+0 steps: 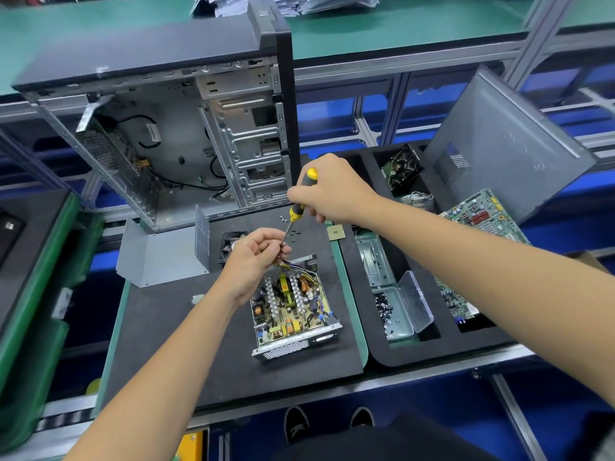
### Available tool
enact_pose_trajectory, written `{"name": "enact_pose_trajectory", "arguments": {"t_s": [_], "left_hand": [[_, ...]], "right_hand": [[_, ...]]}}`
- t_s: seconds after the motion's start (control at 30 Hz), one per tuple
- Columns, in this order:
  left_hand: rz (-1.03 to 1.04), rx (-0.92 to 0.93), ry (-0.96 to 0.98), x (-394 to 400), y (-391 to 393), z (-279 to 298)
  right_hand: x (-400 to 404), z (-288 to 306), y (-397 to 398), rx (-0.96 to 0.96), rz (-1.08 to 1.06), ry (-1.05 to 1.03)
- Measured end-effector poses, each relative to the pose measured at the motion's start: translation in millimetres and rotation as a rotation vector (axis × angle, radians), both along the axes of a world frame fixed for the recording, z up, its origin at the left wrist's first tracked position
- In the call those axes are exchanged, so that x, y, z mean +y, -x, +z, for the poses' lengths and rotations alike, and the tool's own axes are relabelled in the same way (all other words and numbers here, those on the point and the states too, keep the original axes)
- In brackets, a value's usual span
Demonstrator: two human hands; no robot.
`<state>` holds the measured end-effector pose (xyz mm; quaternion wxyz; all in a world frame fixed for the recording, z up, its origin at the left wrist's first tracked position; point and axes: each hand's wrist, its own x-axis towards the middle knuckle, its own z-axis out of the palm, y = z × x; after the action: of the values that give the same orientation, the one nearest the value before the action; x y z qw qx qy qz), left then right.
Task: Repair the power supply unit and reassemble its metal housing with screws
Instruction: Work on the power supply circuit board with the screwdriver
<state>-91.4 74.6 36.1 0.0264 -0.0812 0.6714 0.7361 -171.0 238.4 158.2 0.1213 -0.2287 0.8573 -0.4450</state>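
The open power supply unit (pixel 294 307) is sitting nearest you on the black mat (pixel 186 344) of the counter, its lid off, showing a green board packed with copper coils and silver fins. Your left hand (pixel 254 257) is hovering over its far corner, fingers pinched shut around the thin metal shaft of the screwdriver (pixel 298 202). Your right hand (pixel 329 189) is wrapping tight around the yellow and black handle higher up. Just left, the bent grey metal cover (pixel 159 251) is lying on the mat, with a small black fan (pixel 229 246) beside it. A few loose screws (pixel 289 226) are resting past your hands. On your right, a clear box of screws (pixel 399 309) and a green circuit board (pixel 479 217) are sitting in a black tray (pixel 416 354). Farthest back, the big computer case (pixel 173 128) is standing open.
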Motion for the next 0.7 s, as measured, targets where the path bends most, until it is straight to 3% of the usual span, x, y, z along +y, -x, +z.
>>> {"name": "enact_pose_trajectory", "arguments": {"t_s": [0.3, 0.47, 0.7], "left_hand": [[-0.140, -0.012, 0.000, -13.1, -0.3, 2.1], [-0.101, 0.127, 0.421, -14.0, 4.2, 9.3], [-0.663, 0.142, 0.903, 21.2, 3.4, 6.0]], "right_hand": [[4.0, -2.8, -2.2, 0.028, 0.003, -0.032], [14.0, -4.7, 0.0, 0.061, 0.002, -0.106], [36.0, -23.9, -5.1, 0.077, -0.002, -0.234]]}}
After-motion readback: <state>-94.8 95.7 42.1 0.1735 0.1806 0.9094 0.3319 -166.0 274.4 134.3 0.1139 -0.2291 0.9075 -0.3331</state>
